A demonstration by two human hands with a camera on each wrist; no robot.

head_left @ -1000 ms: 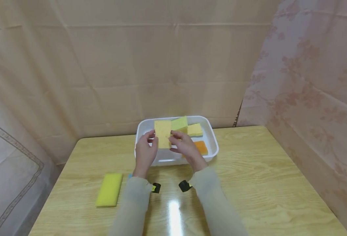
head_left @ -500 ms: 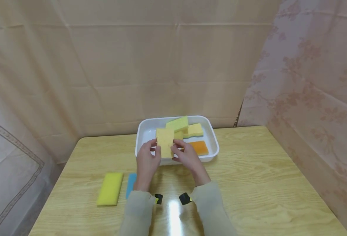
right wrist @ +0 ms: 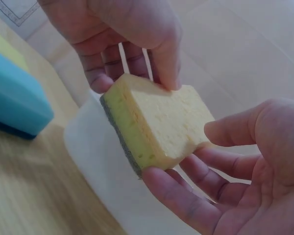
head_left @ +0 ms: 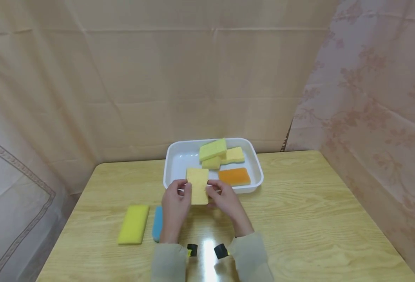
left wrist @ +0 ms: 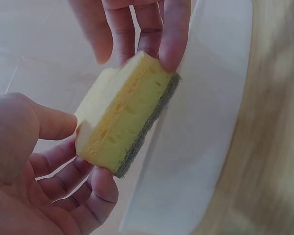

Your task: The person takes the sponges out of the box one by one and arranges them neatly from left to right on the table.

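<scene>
Both hands hold one pale yellow sponge by its two long sides, over the near rim of a white tray. The wrist views show its layers: a pale top, a yellow-green middle and a grey scouring layer underneath. My left hand pinches the left side between thumb and fingers. On the opposite side, my right hand grips it the same way. Left of the left forearm lie a blue sponge, partly hidden by that arm, and a bright yellow sponge.
The white tray stands at the table's back edge. Inside it lie an orange sponge, a light green sponge resting on a yellow one, and a pale yellow wavy-edged sponge. Curtains hang behind the table.
Both hands have drawn the sponge toward the person, from above the tray's middle to its near rim. More of the tray's sponges and of the blue sponge now shows.
</scene>
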